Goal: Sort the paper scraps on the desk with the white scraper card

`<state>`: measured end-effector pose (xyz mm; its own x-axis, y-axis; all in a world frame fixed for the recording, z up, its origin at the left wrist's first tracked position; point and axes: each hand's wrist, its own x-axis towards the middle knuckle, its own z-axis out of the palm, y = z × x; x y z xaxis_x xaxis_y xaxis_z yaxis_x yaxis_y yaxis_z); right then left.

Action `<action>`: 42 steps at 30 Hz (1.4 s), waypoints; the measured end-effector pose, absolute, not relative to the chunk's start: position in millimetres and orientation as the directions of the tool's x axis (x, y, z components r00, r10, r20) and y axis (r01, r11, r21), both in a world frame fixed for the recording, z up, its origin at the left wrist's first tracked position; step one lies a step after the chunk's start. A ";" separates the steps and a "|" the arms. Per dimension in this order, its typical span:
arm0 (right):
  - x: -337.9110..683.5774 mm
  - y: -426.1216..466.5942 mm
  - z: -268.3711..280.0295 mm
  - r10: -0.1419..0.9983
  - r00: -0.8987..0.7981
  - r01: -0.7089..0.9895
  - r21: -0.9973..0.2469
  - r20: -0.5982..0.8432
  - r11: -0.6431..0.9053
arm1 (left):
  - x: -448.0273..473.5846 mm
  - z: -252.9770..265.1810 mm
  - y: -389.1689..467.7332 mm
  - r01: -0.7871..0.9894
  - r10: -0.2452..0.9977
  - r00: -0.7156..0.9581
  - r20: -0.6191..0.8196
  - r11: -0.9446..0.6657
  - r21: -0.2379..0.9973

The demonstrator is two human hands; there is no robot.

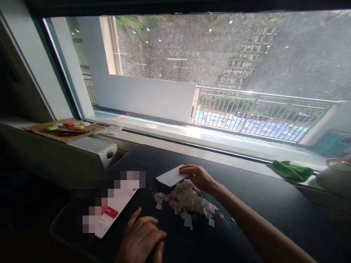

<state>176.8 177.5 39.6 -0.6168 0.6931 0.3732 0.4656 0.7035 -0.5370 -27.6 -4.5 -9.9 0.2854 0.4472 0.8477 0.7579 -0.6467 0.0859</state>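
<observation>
My right hand (200,177) reaches across the dark table and grips the near-right edge of a flat white card (171,176), with a small dark dot near its lower edge. The card is tilted and held at the back of a loose heap of small torn scraps (188,201), whitish and pinkish. Whether the card touches the scraps I cannot tell. My left hand (144,237) is low at the near side of the table, left of the heap, fingers loosely bent and apart, nothing visible in them. Beyond it lies a long pinkish-white flat item (117,208) with a red patch, partly blurred out.
A dark oval-ended table (219,233) stands against a window sill. On the left ledge, brown paper (35,128) carries several coloured round pieces beside a white vented unit (94,146). A green cloth (292,171) and a pale rounded vessel (334,179) sit at the right.
</observation>
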 end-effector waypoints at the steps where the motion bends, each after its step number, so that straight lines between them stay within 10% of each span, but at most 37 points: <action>1: 187.7 167.8 38.6 0.686 -0.632 0.461 -0.535 0.362 0.708 | -27.1 -8.3 -4.9 0.754 0.450 0.290 0.845 -0.651 0.088; 22: 177.5 132.5 48.1 0.572 -0.741 0.341 -0.538 0.351 0.771 | -28.3 1.9 -24.2 0.760 0.616 0.092 0.782 -0.552 0.345; 34: 279.9 106.0 60.8 0.874 -0.336 0.779 -0.418 0.350 0.467 | -32.1 3.8 -20.2 0.738 0.618 0.145 0.773 -0.588 0.331; 42: 255.8 55.9 62.1 0.786 -0.544 0.739 -0.275 0.294 0.615 | -30.1 12.3 -25.3 0.747 0.626 0.230 0.745 -0.605 0.278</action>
